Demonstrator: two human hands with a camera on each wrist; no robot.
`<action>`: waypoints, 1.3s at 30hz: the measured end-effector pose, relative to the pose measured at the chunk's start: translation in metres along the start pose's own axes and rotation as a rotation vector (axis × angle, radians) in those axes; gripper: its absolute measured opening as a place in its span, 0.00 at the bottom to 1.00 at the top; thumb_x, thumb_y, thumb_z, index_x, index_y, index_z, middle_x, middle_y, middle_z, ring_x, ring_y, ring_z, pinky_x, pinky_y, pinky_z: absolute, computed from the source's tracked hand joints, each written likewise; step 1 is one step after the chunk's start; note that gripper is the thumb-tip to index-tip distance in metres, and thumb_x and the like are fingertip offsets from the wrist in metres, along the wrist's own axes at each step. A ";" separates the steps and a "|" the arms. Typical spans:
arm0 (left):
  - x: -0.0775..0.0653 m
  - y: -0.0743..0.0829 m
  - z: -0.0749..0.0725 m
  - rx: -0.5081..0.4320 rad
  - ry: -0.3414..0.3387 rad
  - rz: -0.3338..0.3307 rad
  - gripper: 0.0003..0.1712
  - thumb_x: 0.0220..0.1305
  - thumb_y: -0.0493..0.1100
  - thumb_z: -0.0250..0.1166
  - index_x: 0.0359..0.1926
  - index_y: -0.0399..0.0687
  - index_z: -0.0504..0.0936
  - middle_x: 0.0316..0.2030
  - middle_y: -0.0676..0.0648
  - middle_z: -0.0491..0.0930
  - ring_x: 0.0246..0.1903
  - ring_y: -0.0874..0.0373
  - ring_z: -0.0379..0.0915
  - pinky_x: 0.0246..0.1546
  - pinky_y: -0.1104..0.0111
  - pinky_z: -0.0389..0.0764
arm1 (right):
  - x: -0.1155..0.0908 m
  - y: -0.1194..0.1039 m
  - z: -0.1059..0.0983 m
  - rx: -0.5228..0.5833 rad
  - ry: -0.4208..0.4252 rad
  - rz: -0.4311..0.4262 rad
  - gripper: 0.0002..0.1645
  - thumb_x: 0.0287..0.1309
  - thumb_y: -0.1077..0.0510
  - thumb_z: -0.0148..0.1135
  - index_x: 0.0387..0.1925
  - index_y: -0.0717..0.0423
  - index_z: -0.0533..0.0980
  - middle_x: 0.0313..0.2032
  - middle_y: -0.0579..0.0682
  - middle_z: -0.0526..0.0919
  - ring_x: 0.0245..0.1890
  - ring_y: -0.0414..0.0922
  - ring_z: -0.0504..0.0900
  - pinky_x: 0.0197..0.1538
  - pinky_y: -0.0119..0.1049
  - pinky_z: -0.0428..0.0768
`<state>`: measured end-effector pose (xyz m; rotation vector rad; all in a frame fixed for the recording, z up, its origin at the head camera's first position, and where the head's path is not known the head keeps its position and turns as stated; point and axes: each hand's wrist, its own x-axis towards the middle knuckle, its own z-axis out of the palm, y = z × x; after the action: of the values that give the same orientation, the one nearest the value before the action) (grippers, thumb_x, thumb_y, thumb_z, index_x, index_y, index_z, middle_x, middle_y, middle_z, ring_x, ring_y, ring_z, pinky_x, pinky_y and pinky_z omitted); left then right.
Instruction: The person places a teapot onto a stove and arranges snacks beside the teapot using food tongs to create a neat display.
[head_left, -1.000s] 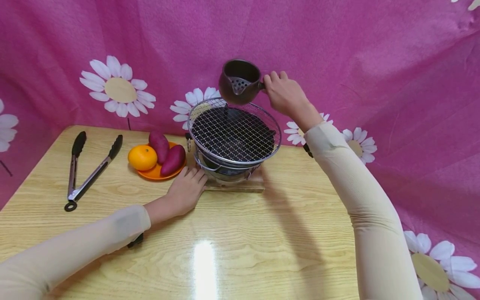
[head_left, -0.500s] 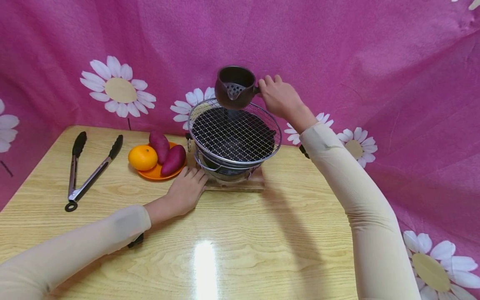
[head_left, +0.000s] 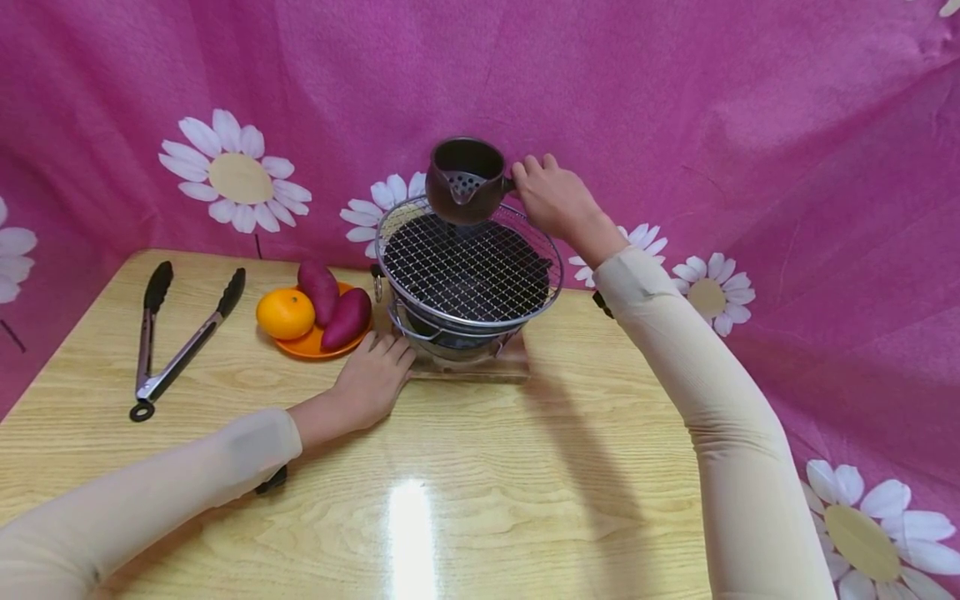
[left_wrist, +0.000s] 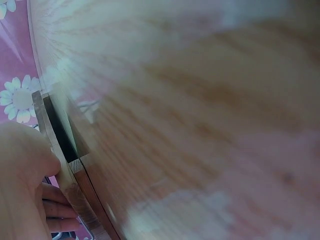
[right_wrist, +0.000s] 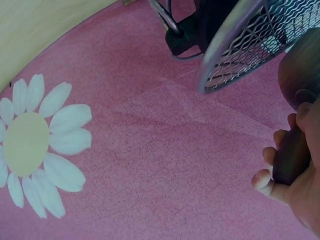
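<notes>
Lower and slightly farther left than a second ago, the dark pot (head_left: 465, 198) appears over the far part of the wire mesh (head_left: 468, 271) in my head feed, gripped by the right hand (head_left: 557, 198), though I cannot tell whether pot and mesh touch. On my left wrist feed, the left hand (left_wrist: 22, 172) rests fairly straight fingers against the wooden board (left_wrist: 82, 205), a brace I judge worth keeping. My right wrist feed shows fingers curled round the handle (right_wrist: 292, 160), where I advise a level, gentle motion; left hand and mesh look unmoved.
</notes>
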<state>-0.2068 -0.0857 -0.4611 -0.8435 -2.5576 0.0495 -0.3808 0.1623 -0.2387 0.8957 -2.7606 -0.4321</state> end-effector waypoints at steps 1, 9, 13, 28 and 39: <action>0.000 0.000 0.000 0.000 -0.002 0.000 0.16 0.73 0.46 0.60 0.51 0.39 0.78 0.48 0.40 0.78 0.49 0.44 0.71 0.53 0.55 0.70 | 0.000 0.000 0.000 0.002 -0.005 0.002 0.18 0.80 0.52 0.43 0.49 0.67 0.67 0.44 0.62 0.72 0.44 0.58 0.72 0.44 0.53 0.84; 0.000 0.000 0.001 -0.003 -0.010 -0.003 0.16 0.73 0.46 0.59 0.52 0.39 0.78 0.50 0.39 0.79 0.50 0.44 0.71 0.54 0.54 0.70 | 0.003 -0.004 0.004 0.006 -0.010 -0.002 0.18 0.80 0.53 0.43 0.49 0.67 0.67 0.45 0.62 0.72 0.45 0.58 0.73 0.45 0.53 0.84; 0.000 0.000 0.001 -0.013 -0.019 -0.007 0.16 0.73 0.46 0.59 0.52 0.39 0.79 0.50 0.39 0.79 0.50 0.44 0.71 0.54 0.54 0.70 | 0.004 -0.006 0.005 0.007 -0.005 -0.005 0.18 0.80 0.53 0.44 0.49 0.66 0.68 0.45 0.62 0.73 0.45 0.58 0.73 0.45 0.52 0.84; 0.000 0.000 -0.002 -0.003 -0.023 -0.005 0.15 0.73 0.46 0.58 0.52 0.39 0.78 0.50 0.39 0.79 0.50 0.44 0.70 0.55 0.54 0.69 | 0.004 -0.009 0.007 -0.020 0.014 -0.013 0.19 0.80 0.52 0.43 0.49 0.67 0.68 0.44 0.63 0.73 0.45 0.60 0.73 0.44 0.54 0.84; 0.000 0.000 -0.002 -0.004 -0.027 -0.010 0.16 0.73 0.46 0.59 0.52 0.39 0.79 0.51 0.40 0.79 0.50 0.44 0.71 0.55 0.54 0.69 | 0.002 -0.009 0.012 -0.012 0.034 -0.003 0.17 0.80 0.55 0.41 0.49 0.67 0.67 0.44 0.62 0.73 0.45 0.60 0.73 0.43 0.54 0.84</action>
<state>-0.2061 -0.0853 -0.4595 -0.8368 -2.5875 0.0535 -0.3808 0.1571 -0.2530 0.8967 -2.7232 -0.4291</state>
